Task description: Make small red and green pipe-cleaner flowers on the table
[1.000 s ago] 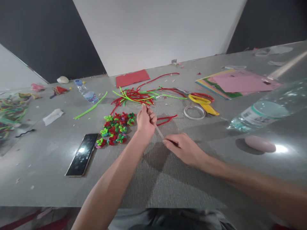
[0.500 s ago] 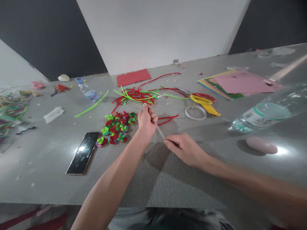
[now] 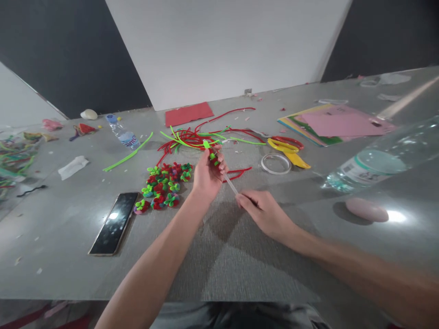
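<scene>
My left hand (image 3: 210, 176) is curled around a small red and green pipe-cleaner piece (image 3: 213, 158), whose bright green end sticks up past the thumb. A narrow, straight, whitish translucent strip (image 3: 231, 184) slants between my two hands. Its upper end meets the fingers of my left hand. My right hand (image 3: 264, 210) pinches the lower end between thumb and fingers; I cannot tell whether it is tape or a stick. Left of my hands lies a cluster of small red and green pipe-cleaner strawberries (image 3: 161, 185). Loose red and green pipe cleaners (image 3: 188, 138) are heaped behind my left hand.
A phone (image 3: 114, 224) lies at the left, with a small water bottle (image 3: 122, 132) behind it. To the right are a tape roll (image 3: 276, 172), yellow-handled scissors (image 3: 290, 151), coloured paper sheets (image 3: 346, 121), a large bottle (image 3: 366, 169) and a pink oval object (image 3: 366, 209).
My left hand has turned and its fingers have loosened, so the red and green piece now shows. My right hand still pinches the strip. The view has shifted slightly.
</scene>
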### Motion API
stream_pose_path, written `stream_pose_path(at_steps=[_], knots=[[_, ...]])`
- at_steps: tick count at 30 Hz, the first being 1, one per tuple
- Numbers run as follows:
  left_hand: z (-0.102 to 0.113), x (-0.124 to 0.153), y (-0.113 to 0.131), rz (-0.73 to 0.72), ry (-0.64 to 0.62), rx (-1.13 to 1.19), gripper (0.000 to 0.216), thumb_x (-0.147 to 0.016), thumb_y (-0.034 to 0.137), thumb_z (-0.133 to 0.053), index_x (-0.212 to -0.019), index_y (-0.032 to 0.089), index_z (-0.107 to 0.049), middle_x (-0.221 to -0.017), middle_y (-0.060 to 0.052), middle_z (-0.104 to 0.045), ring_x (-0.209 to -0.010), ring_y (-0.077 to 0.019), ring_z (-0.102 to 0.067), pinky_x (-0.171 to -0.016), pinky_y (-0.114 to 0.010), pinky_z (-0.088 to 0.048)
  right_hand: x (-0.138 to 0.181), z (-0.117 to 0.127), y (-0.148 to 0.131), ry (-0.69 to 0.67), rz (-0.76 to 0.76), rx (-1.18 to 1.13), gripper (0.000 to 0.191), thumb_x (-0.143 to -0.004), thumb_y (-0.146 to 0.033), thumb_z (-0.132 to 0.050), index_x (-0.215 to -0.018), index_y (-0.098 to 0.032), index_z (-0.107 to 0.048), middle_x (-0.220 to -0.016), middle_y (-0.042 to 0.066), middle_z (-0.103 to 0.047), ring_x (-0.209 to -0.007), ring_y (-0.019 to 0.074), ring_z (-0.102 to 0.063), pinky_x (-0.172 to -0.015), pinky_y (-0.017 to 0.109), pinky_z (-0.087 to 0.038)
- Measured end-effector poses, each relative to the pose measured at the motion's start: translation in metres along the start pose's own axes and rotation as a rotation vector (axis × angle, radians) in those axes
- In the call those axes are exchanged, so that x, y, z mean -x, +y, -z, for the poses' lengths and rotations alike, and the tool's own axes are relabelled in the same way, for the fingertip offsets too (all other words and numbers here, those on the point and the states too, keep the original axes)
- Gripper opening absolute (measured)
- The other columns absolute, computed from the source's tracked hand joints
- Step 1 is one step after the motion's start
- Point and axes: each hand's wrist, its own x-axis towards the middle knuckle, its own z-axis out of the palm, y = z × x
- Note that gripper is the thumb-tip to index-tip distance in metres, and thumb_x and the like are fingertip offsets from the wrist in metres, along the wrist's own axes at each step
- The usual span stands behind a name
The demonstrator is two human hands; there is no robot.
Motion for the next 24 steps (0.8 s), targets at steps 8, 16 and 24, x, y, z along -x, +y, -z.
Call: stream_pose_path(at_steps=[8, 16, 24], knots=[[0.002, 0.004, -0.005, 0.027, -0.104, -0.256, 0.029, -0.104, 0.035, -0.056, -0.092, 0.015, -0.072, -0.076, -0.004, -0.066, -0.066, -0.0146, -0.066, -0.063, -0.024, -0.054, 0.001, 0.003, 0.005, 0.061, 0.007, -0.064, 0.036, -0.103, -0.039, -0.043, -0.071, -0.022, -0.044, -0.065, -0.004, -0.04, -0.063, 0.0132, -0.039, -0.061, 0.029, -0.028], [0.011, 0.012, -0.016, 0.038, -0.316, -0.462, 0.024, -0.087, 0.034, -0.082, -0.09, 0.011, -0.078, -0.083, -0.01, -0.074, -0.074, -0.0176, -0.072, -0.068, -0.025, -0.055, 0.005, 0.005, 0.004, 0.099, 0.003, -0.275, 0.039, -0.106, -0.044, -0.043, -0.074, -0.022, -0.047, -0.067, -0.005, -0.038, -0.059, 0.0114, -0.032, -0.056, 0.029, -0.026], [0.015, 0.011, -0.018, 0.03, -0.334, -0.48, 0.024, -0.08, 0.032, -0.089, -0.083, 0.011, -0.078, -0.077, -0.009, -0.076, -0.067, -0.014, -0.07, -0.06, -0.02, -0.052, 0.006, 0.007, 0.006, 0.095, 0.027, -0.316, 0.04, -0.108, -0.044, -0.043, -0.074, -0.022, -0.045, -0.069, -0.005, -0.037, -0.061, 0.0114, -0.032, -0.057, 0.029, -0.025]])
